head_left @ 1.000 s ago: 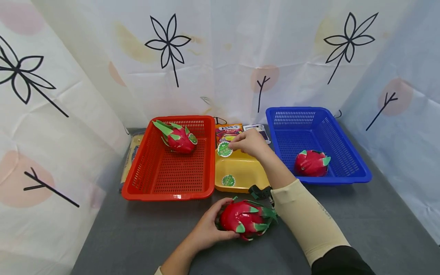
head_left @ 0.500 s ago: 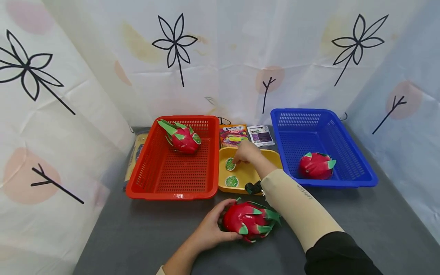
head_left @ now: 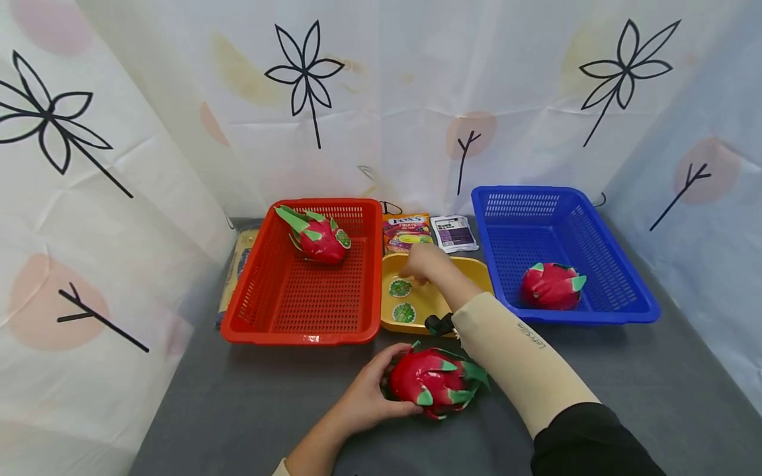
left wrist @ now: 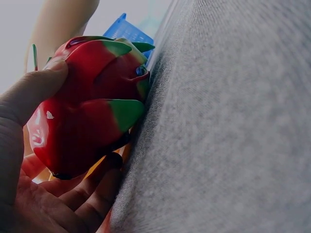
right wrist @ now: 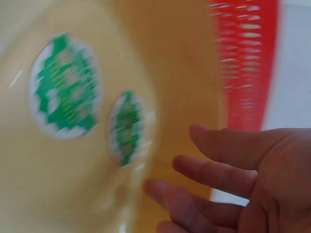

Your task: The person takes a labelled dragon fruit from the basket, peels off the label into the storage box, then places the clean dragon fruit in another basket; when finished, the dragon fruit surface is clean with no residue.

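Observation:
My left hand (head_left: pixel 372 390) grips a red dragon fruit (head_left: pixel 431 380) with green-tipped scales on the grey table. In the left wrist view the thumb lies on top of the dragon fruit (left wrist: pixel 87 102) and the other fingers are around its lower side. Over the yellow tray (head_left: pixel 431 304) is my right hand (head_left: pixel 430 264), its fingers loosely bent with nothing between them. Two round green-and-white stickers lie in that tray: the rear sticker (head_left: pixel 399 287), nearest the right fingers, and the front sticker (head_left: pixel 404 313). Both also show, blurred, in the right wrist view.
A red basket (head_left: pixel 297 338) at left holds a dragon fruit (head_left: pixel 321 239) bearing a round sticker. In the blue basket (head_left: pixel 619 314) at right lies another dragon fruit (head_left: pixel 553 286). A Fox's sweets packet (head_left: pixel 407 231) and a white pouch (head_left: pixel 454 233) stand behind the tray.
My right hand has lowered a round sticker into the yellow tray and let it go, with the fingers now just off it. The left hand keeps its grip on the dragon fruit.

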The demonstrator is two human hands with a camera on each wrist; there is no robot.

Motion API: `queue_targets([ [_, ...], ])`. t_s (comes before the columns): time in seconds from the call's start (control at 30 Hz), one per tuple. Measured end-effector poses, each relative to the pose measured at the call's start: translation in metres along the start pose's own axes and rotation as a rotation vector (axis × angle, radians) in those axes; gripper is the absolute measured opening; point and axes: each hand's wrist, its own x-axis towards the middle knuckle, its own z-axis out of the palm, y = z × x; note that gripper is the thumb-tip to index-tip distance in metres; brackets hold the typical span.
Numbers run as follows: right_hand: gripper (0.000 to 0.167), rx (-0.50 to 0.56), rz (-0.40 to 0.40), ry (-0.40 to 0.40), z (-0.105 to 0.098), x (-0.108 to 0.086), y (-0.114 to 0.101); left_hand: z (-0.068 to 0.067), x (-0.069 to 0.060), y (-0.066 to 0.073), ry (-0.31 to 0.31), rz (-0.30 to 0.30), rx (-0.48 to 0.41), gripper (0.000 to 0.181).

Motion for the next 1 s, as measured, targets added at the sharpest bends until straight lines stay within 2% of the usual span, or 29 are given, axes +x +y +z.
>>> queue_targets([
  [0.13,0.035,0.143,-0.094,0.043,-0.017,-0.025,0.002,0.001,-0.001,-0.001,-0.005,0.0,-0.01,0.086],
  [0.27,0.039,0.271,-0.144,0.102,-0.032,-0.052,0.007,0.002,-0.001,-0.001,-0.003,-0.003,-0.013,0.086],
  [0.5,0.037,0.404,-0.231,0.282,-0.043,-0.093,0.029,0.0,0.0,0.0,-0.007,-0.003,0.006,0.088],
  [0.63,0.039,0.516,-0.225,0.388,-0.046,-0.12,0.044,-0.002,0.0,-0.002,-0.027,0.003,0.019,0.089],
  [0.77,0.04,0.561,-0.217,0.551,-0.046,-0.145,0.066,-0.004,-0.001,-0.003,-0.06,0.019,0.018,0.088],
  [0.9,0.039,0.598,-0.197,0.74,-0.042,-0.164,0.101,-0.006,-0.002,-0.003,-0.094,0.024,-0.001,0.088],
  [1.0,0.036,0.668,-0.148,0.845,-0.039,-0.175,0.132,-0.006,-0.001,-0.004,-0.108,0.015,-0.022,0.089],
])
